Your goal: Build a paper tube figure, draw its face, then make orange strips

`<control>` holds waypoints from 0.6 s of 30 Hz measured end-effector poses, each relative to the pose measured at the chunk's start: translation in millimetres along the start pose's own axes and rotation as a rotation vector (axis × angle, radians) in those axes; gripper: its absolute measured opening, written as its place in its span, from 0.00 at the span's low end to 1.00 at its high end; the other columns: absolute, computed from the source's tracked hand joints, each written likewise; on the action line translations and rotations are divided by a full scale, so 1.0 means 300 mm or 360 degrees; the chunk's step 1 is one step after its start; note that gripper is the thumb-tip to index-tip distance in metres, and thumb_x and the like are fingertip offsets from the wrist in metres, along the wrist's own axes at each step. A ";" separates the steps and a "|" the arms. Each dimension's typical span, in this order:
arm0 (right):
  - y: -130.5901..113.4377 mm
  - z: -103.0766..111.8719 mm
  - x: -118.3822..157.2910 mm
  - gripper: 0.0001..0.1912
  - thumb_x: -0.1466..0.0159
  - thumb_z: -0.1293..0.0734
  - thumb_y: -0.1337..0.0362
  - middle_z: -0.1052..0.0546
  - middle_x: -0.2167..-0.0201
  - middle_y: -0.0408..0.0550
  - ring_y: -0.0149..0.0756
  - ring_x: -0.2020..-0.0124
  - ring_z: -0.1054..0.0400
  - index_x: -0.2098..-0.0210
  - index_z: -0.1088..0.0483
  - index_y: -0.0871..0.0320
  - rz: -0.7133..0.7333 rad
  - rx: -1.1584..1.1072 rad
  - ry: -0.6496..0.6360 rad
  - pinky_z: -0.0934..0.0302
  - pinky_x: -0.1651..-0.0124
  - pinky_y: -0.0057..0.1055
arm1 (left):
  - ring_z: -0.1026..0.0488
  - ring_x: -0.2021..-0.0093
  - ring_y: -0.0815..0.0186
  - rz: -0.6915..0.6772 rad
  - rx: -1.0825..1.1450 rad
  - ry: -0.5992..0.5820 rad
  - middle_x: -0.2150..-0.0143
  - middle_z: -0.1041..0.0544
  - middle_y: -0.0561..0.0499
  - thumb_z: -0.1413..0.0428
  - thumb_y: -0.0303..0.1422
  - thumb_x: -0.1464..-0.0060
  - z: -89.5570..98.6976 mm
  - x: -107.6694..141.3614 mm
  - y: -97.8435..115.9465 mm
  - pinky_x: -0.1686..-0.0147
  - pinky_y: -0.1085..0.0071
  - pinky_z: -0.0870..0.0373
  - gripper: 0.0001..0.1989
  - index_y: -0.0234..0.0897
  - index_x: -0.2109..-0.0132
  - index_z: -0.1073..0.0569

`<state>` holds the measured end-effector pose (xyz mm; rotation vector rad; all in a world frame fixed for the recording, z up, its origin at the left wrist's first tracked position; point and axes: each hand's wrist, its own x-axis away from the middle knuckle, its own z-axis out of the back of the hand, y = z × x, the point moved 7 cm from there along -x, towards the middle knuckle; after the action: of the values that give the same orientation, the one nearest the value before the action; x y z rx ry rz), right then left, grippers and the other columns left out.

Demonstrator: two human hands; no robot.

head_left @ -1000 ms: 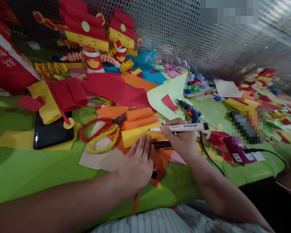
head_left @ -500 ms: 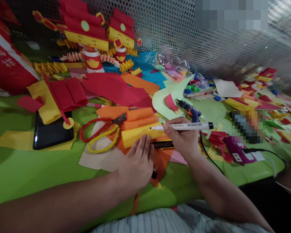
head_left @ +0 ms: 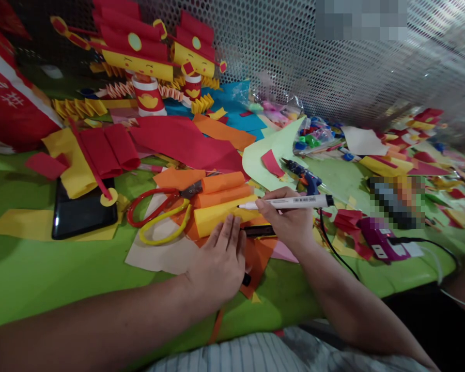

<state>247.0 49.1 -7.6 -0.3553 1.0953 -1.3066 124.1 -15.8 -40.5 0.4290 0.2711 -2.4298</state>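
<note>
The left hand (head_left: 219,263) lies flat, fingers almost straight and close together. Its fingertips press on a yellow paper roll (head_left: 213,218), which sits just past them. The right hand (head_left: 292,222) is closed around a white marker (head_left: 302,201), pinching it near the tip. The tip points left, right over the yellow roll, but I can't tell if it touches the paper.

Just past the yellow roll, farther from the left hand, are two orange rolls (head_left: 223,182). Scissors (head_left: 190,190) with one red handle and one yellow handle lie near the left hand, up and to its left. A black phone (head_left: 87,217) is well off to that hand's left. A blue glue gun (head_left: 309,181) lies just beyond the right hand, on the green table (head_left: 42,274). To the right of that hand sits a purple plug box (head_left: 380,237).
</note>
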 end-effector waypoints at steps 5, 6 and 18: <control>0.005 -0.001 0.003 0.11 0.45 0.31 0.57 0.34 0.86 0.37 0.26 0.85 0.43 0.76 0.34 0.55 -0.0006 0.0019 -0.0001 0.48 0.83 0.25 | 0.33 0.44 0.45 0.0000 0.0010 0.0016 0.46 0.30 0.27 0.55 0.34 0.41 0.005 -0.003 0.000 0.49 0.57 0.32 0.22 0.17 0.51 0.27; 0.008 -0.001 0.002 0.11 0.45 0.31 0.57 0.34 0.86 0.37 0.26 0.85 0.43 0.77 0.34 0.56 -0.0019 0.0033 -0.0006 0.48 0.83 0.25 | 0.33 0.44 0.44 -0.0001 0.0010 0.0016 0.46 0.30 0.26 0.54 0.33 0.41 0.005 -0.003 0.001 0.49 0.57 0.32 0.22 0.17 0.51 0.27; 0.006 0.000 -0.001 0.09 0.45 0.31 0.60 0.33 0.87 0.37 0.26 0.85 0.43 0.77 0.34 0.56 -0.0029 0.0048 -0.0010 0.48 0.83 0.25 | 0.34 0.42 0.47 -0.0001 0.0022 -0.0086 0.44 0.32 0.26 0.56 0.34 0.40 -0.012 0.002 0.002 0.47 0.56 0.35 0.23 0.18 0.48 0.30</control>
<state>248.2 49.9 -8.8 -0.3477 1.0685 -1.3361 124.9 -15.6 -44.1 0.3689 0.2313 -2.4413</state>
